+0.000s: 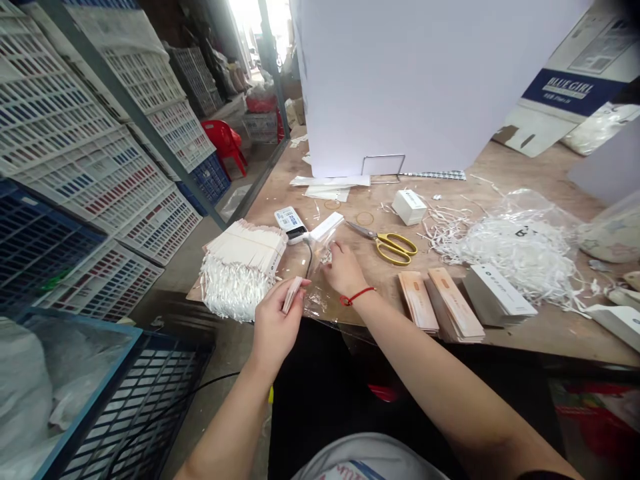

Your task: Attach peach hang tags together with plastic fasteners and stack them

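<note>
My left hand (277, 323) is closed round a thin stack of small pale cards (292, 295), held on edge near the table's front. Just right of it, my right hand (344, 270), with a red cord bracelet at the wrist, has its fingers bent down at a clear plastic bag (320, 267) with small white bits in it. What its fingertips pinch is hidden. Left of my hands lies a big banded bundle of paper tags (245, 247) with white strings. Beyond are a small white device (290, 223) with a cable and a strip of white cards (327, 227).
Yellow-handled scissors (395, 248) lie beyond my right hand. Stacks of pinkish cards (455, 303) and white cards (500, 290) stand along the front edge. A heap of white strings (520, 247) is at right, a white board (400, 87) behind. Crates (95, 160) rise at left.
</note>
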Available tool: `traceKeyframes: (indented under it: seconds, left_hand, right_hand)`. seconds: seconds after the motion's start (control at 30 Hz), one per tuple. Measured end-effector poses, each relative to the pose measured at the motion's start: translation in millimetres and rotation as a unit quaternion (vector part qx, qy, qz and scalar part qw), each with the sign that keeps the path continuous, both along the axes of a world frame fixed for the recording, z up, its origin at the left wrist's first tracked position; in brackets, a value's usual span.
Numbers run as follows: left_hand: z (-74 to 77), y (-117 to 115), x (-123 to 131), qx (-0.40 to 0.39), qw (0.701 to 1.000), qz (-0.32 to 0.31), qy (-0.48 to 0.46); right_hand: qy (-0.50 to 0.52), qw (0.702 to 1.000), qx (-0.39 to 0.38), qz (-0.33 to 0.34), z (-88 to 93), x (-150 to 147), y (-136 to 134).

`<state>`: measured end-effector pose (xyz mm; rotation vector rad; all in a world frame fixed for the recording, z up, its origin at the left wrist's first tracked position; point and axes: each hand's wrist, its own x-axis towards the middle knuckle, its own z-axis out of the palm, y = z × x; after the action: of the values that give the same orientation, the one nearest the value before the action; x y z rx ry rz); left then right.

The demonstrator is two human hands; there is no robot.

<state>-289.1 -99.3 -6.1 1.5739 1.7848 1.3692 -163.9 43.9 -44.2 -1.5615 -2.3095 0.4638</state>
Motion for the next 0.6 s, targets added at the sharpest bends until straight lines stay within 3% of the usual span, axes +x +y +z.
traceKeyframes:
  seconds: [0.2,0.6]
  left_hand:
    - [0.1,4,-7,-0.003,1.000,0.017,0.004]
    - [9.6,15,3,0.042,0.998,0.005,0.044]
  right_hand:
    - [0.010,1.000,-0.012,-0.003,-7.0,-9,24]
    - [0.031,0.999,0.009,-0.029,-13.4,-6,20]
